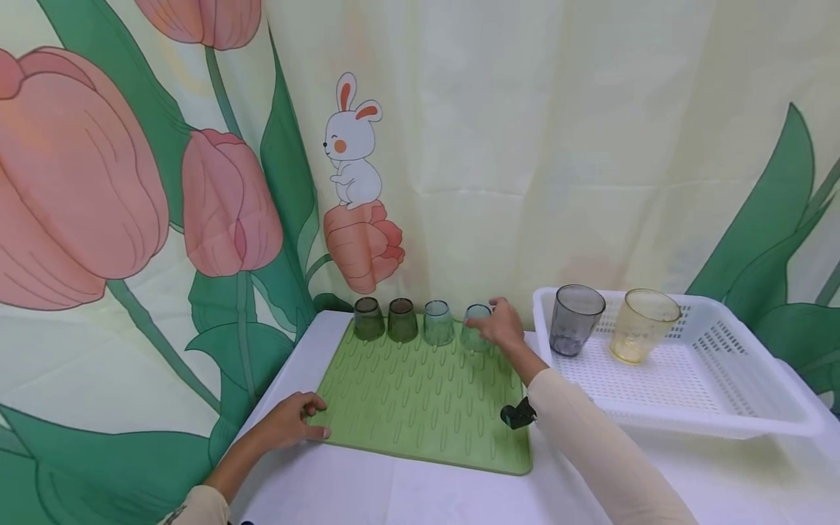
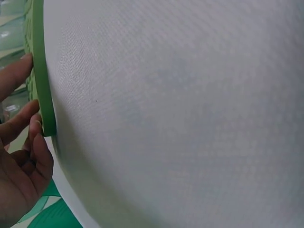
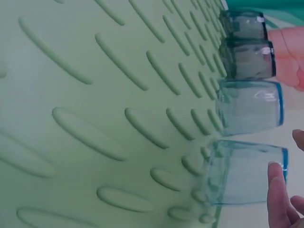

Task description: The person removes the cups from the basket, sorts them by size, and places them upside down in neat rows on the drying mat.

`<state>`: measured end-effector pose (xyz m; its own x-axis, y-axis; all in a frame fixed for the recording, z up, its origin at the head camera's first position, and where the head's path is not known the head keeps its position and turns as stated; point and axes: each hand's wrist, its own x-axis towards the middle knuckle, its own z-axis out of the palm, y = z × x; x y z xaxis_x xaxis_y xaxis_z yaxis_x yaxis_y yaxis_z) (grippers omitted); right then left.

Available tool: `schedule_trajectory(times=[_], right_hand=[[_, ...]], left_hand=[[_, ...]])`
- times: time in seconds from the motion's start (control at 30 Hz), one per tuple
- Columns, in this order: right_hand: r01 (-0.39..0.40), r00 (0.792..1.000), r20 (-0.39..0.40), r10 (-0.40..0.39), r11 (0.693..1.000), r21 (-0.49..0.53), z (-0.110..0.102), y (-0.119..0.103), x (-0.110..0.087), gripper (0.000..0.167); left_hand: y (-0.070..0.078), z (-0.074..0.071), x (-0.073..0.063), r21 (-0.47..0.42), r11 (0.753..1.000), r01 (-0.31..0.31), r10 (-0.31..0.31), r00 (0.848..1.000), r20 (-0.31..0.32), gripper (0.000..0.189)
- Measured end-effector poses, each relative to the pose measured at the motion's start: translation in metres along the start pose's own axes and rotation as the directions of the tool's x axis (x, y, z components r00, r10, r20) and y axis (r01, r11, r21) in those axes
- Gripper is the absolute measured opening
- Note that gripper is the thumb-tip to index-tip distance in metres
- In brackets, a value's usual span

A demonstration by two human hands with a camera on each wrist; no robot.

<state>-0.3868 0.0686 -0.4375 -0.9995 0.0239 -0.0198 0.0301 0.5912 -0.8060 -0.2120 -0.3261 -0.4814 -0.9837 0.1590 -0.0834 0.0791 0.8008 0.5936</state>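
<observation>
Four glasses would be several: two dark green glasses [image 1: 384,321], a light blue glass [image 1: 438,324] and another light blue glass [image 1: 477,337] stand in a row along the far edge of a green ridged mat [image 1: 420,401]. My right hand [image 1: 505,324] is at the rightmost blue glass, with one digit [image 3: 276,187] overlapping its rim and another fingertip [image 3: 298,137] spread apart beyond it. At the mat's front left corner, my left hand [image 1: 289,423] rests its fingertips against the edge, fingers loosely bent.
Right of the mat sits a white plastic basket [image 1: 741,426] holding a grey glass [image 1: 577,321] and a yellow glass [image 1: 644,326]. A curtain [image 1: 485,146] printed with tulips and a rabbit hangs right behind the white-covered table [image 1: 367,481].
</observation>
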Motion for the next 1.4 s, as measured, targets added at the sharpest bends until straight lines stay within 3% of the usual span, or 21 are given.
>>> schedule_trajectory(times=[0.27,0.5,0.7,1.07,1.4], right_hand=[[0.065,0.998,-0.022,-0.065,0.998,0.004,-0.009,-0.003,-0.01,0.081],[0.119,0.992,0.035,-0.121,0.99,0.076,-0.02,0.0,-0.026,0.08],[0.171,0.981,0.077,-0.178,0.981,0.094,-0.028,0.004,-0.04,0.076],[0.244,0.947,0.16,-0.277,0.95,0.197,-0.049,0.024,-0.069,0.071],[0.327,0.887,0.241,-0.394,0.904,0.274,-0.079,0.046,-0.09,0.057]], left_hand=[[0.001,-0.001,0.001,-0.013,1.0,-0.004,0.005,1.0,0.013,0.045],[0.004,0.0,0.002,-0.03,1.0,-0.006,0.006,1.0,-0.001,0.046],[0.008,0.003,0.008,-0.043,0.997,-0.064,0.063,0.998,-0.029,0.048],[0.039,0.017,0.02,-0.093,0.988,-0.128,0.126,0.992,-0.027,0.045],[0.078,0.028,0.03,-0.137,0.978,-0.158,0.157,0.987,-0.019,0.047]])
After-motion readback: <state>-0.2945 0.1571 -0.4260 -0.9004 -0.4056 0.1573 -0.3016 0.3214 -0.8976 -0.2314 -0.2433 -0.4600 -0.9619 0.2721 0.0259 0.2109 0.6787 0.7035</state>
